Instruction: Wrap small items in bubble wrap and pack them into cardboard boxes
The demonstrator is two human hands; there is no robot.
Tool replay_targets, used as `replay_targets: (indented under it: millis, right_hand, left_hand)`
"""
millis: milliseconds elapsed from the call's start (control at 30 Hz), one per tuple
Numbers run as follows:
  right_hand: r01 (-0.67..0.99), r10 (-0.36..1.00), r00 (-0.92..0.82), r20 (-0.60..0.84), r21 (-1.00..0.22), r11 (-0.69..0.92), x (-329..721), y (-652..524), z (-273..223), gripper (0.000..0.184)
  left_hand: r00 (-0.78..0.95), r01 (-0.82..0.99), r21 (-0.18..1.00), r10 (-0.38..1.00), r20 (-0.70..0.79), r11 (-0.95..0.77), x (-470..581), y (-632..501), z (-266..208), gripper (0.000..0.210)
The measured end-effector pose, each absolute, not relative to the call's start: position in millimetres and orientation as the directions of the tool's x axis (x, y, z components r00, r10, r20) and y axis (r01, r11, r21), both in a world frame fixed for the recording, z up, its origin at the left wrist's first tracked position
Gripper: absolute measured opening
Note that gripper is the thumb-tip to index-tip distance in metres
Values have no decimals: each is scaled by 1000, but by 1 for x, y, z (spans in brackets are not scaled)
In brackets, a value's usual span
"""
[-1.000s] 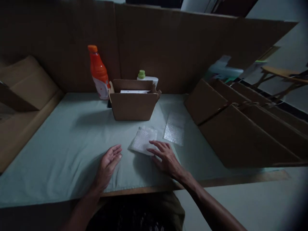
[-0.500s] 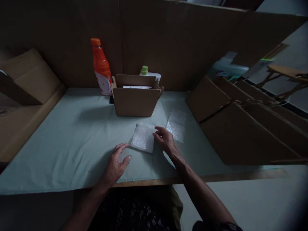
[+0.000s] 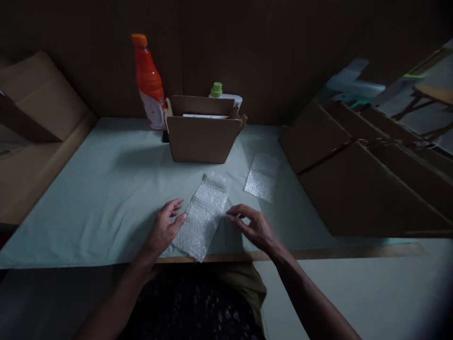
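Note:
A strip of clear bubble wrap (image 3: 203,215) lies flat and slanted on the cloth before me, its near end over the table's front edge. A crease crosses its middle. My left hand (image 3: 164,229) is open at its left side, the thumb tip at the wrap's edge and the fingers apart. To the right of the strip hovers my right hand (image 3: 253,226), also open, with fingertips close to the wrap and a gap between thumb and fingers. A second, smaller bubble wrap piece (image 3: 262,177) lies farther off to the right.
Behind the wrap stands an open cardboard box (image 3: 201,139) with something white inside. An orange bottle (image 3: 150,82) and a green-capped white bottle (image 3: 217,89) are at the back. Divided cardboard boxes (image 3: 368,189) flank the right, and another cardboard box (image 3: 42,99) the left. Pale green cloth (image 3: 102,208) covers the table.
The nearer bubble wrap was folded into a square and now lies opened out into a longer strip toward me. My right hand has drawn back nearer to me, off the wrap's upper right edge.

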State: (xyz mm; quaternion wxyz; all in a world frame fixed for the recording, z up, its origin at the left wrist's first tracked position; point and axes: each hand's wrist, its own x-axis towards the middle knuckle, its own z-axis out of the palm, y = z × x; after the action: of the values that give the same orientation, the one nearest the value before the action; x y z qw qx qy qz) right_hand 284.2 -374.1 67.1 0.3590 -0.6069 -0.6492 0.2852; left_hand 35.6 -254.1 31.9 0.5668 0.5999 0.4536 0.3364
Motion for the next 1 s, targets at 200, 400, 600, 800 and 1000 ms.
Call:
replay_targets:
  millis: [200,400,600,800,1000]
  right_hand:
    - [726,928,372,1,-624,-291,320,-314,45,37]
    - [816,932,353,87,-515,-261,307,-258,33,55]
    - [823,935,322,149,-532,-199,306,-235,26,57]
    - [814,931,334,147,-544,-206,310,-231,18,55]
    - [789,919,369,136,-569,-232,310,-228,12,50]
  left_hand:
    - [425,434,826,890,164,-359,39,-265,19,39]
    - [446,489,735,859,252,-469,40,-277,12,36]
    - [451,522,687,847,281,-506,42,-283,11,34]
    - [505,517,657,815,283,-549,49,-286,11,34]
    - [566,544,608,788,242,-578,49,-284,12,26]
